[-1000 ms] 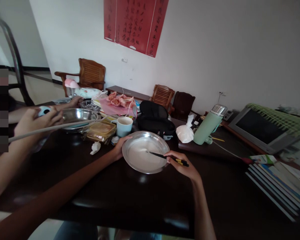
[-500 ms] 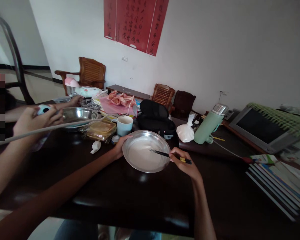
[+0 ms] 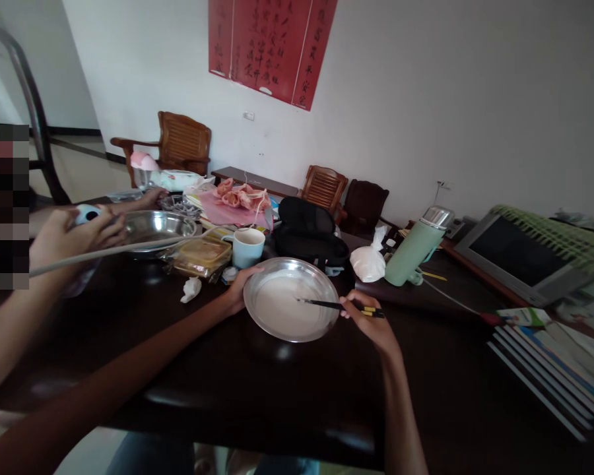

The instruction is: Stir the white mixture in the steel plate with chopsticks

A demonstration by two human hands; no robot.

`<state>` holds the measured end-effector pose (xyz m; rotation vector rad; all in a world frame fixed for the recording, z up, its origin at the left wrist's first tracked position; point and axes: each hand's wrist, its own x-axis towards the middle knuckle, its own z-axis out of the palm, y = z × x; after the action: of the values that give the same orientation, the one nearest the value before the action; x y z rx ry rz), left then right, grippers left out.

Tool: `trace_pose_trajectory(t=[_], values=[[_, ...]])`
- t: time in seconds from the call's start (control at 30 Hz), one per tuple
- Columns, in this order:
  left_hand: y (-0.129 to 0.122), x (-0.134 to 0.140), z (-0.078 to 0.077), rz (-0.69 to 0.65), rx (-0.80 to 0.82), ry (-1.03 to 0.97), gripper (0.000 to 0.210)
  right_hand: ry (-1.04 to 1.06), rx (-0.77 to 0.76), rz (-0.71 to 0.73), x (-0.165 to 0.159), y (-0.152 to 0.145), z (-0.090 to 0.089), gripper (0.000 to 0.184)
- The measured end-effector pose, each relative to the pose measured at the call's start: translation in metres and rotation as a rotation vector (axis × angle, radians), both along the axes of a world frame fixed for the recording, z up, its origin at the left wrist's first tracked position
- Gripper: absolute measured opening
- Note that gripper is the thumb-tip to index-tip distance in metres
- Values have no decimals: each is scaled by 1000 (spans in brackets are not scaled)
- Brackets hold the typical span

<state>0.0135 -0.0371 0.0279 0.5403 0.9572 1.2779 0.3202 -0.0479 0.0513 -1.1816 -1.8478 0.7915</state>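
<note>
A round metal plate [image 3: 251, 310] with a pale, whitish mixture in it stands on the dark table. My left hand [image 3: 238, 290] grips its left rim, fingers closed on the edge. In my right hand [image 3: 369, 320] is a pair of black chopsticks [image 3: 321, 303] with yellow bands near the top; their tips dip into the whitish mixture [image 3: 282, 300]. Just behind the plate are a light blue mug [image 3: 248, 249] and an open black case [image 3: 307, 231]. A tied bag of white powder [image 3: 368, 263] sits to the right of the case.
At left, another person's hand [image 3: 66, 237] holds a light blue object beside a second metal dish [image 3: 158, 231]. A cable crosses there. Nearby lie a packaged food box [image 3: 198, 257] and crumpled tissue [image 3: 191, 289]. A green thermos [image 3: 416, 251] and stacked books [image 3: 549, 369] stand right.
My right hand has shifted slightly to the right, and the chopsticks lie a little flatter. My left hand still holds the plate's rim.
</note>
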Motion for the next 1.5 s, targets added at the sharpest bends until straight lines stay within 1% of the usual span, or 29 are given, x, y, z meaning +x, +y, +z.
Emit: trace_pose_trajectory(t=[0.07, 0.13, 0.2, 0.3, 0.37, 0.4, 0.43, 0.5, 0.57, 0.63, 0.7, 0.73, 0.8, 0.87, 0.93, 1.0, 1.03, 1.1, 1.17, 1.23, 1.3, 1.33, 1.4, 1.47, 1.5], values=[[1, 0, -2, -7, 10, -13, 15, 21, -72, 45, 2, 0, 1, 49], [2, 0, -3, -11, 44, -32, 16, 34, -126, 114, -4, 0, 0, 47], [2, 0, -2, -18, 71, -43, 19, 46, -149, 125, -12, 0, -2, 44], [0, 1, 0, -17, 49, -25, 23, 57, -113, 8, -11, 4, -3, 42], [-2, 1, 3, -3, 24, -9, 26, 64, -63, -81, -1, 6, -2, 44], [-3, 1, 4, 9, 12, -5, 27, 67, -52, -99, 5, 7, -1, 45], [-3, 2, 5, 18, 3, -4, 27, 65, -58, -90, 9, 7, 0, 46], [-4, 3, 6, 33, -20, 2, 28, 53, -114, -5, 9, 6, 0, 45], [-4, 3, 6, 38, -26, 2, 27, 61, -172, 82, -2, 3, -2, 42], [-3, 3, 5, 26, -9, -3, 27, 90, -174, 107, -17, 2, -6, 41], [-1, 2, 2, 10, 10, -10, 25, 106, -111, 63, -24, 4, -10, 43], [0, 2, 1, 6, 10, -10, 24, 101, -62, 21, -23, 6, -10, 44], [3, 0, -2, 15, 0, -9, 22, 84, 27, -73, -9, 9, -7, 46], [4, -1, -6, 14, -2, -9, 20, 72, 29, -115, 10, 9, -2, 49], [6, -2, -8, 3, 15, -15, 18, 57, -58, -62, 21, 7, 4, 49], [7, -2, -10, -15, 40, -28, 18, 46, -146, 29, 17, 4, 5, 46], [7, -3, -10, -21, 53, -36, 18, 45, -161, 64, 10, 3, 4, 43], [8, -3, -11, -32, 80, -50, 22, 50, -119, 92, -7, 3, 0, 38], [8, -3, -12, -31, 74, -48, 25, 52, -34, 66, -15, 5, -4, 35], [7, -3, -11, -23, 37, -30, 23, 55, 3, 2, -8, 8, -4, 37], [6, -2, -9, -11, 2, -11, 23, 56, -34, -37, 9, 8, 0, 41], [5, -1, -8, -8, -3, -6, 24, 51, -69, -26, 16, 8, 2, 43], [3, 0, -5, 0, -12, 1, 26, 35, -136, 48, 21, 6, 5, 45], [2, 1, -2, 9, -15, 0, 24, 25, -164, 137, 12, 3, 3, 42], [2, 1, -1, 14, -12, -4, 23, 27, -154, 160, 5, 3, 2, 40]])
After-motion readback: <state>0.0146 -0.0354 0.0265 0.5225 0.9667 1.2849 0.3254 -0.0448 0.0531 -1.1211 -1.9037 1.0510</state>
